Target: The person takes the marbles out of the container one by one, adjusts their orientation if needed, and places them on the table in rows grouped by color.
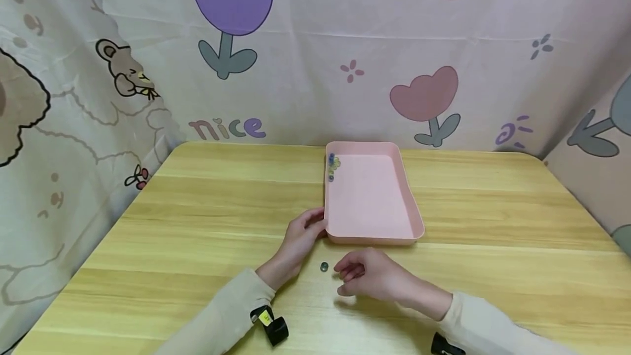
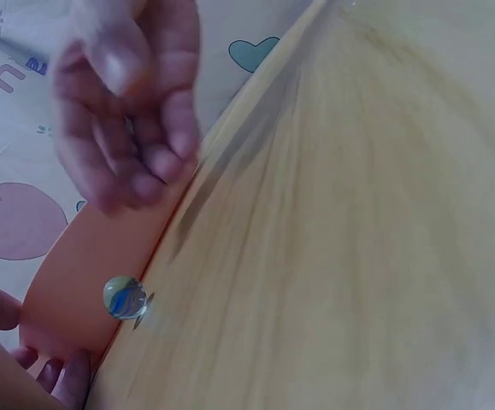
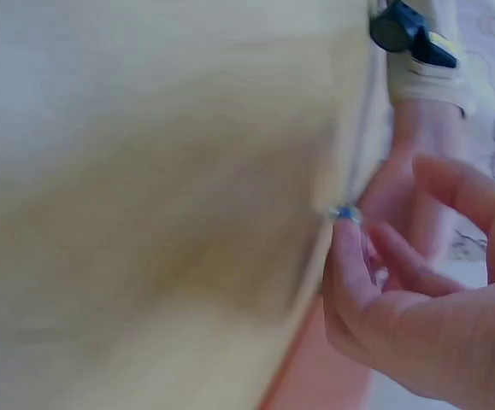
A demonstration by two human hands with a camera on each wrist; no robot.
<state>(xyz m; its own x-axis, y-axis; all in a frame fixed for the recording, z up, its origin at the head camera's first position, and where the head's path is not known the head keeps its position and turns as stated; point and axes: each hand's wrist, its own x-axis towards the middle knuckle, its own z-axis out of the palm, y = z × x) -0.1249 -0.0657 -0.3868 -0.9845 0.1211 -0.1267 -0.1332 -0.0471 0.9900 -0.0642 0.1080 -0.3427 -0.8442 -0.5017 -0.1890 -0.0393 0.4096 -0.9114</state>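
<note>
A clear glass marble [image 1: 324,267] with a blue swirl inside lies on the table just in front of a pink tray [image 1: 374,239]. My left hand [image 1: 302,237] grips the tray's near left corner; in the left wrist view its thumb and fingertips [image 2: 76,376] show against the tray wall. To the right of the marble hovers my right hand [image 1: 372,275], fingers loosely bent and a gap between thumb and index finger. Nothing is between them. In the right wrist view the marble [image 3: 344,213] overlaps a fingertip.
Several small marbles [image 1: 331,163] sit along the tray's left wall, toward its far end. The light wooden table [image 1: 222,196] meets a printed cloth [image 1: 305,86] at its back edge. Both sleeves carry black wrist cameras [image 1: 276,330].
</note>
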